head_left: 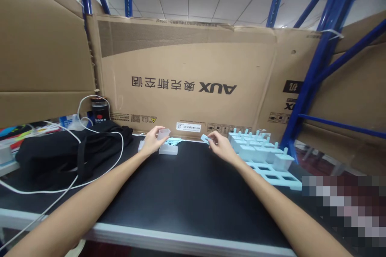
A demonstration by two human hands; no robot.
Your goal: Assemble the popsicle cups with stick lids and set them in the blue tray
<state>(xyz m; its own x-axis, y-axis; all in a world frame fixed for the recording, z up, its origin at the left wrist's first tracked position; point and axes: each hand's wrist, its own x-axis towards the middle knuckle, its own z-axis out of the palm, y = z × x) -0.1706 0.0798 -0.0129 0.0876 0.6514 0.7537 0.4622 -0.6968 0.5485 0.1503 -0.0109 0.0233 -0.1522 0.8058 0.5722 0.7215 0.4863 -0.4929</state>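
My left hand [153,141] is closed on a translucent popsicle mold cup [164,133], lifted above the black tabletop. Below it lie more translucent mold cups [168,150] and several light blue stick lids [174,141]. Pinched in the fingers of my right hand [221,145] is another light blue stick lid [205,139], held apart from the cup. Just right of that hand stands a light blue popsicle mold rack [273,176]. Its back rows hold several capped molds [261,153] with sticks pointing up, while open slots show at the front.
A black bag [57,156] with a white cable [122,148] across it lies at the left, beside a dark jar [100,109]. Behind the table [181,196] stands a large cardboard sheet [187,60]. Blue metal shelf posts [315,60] rise at the right.
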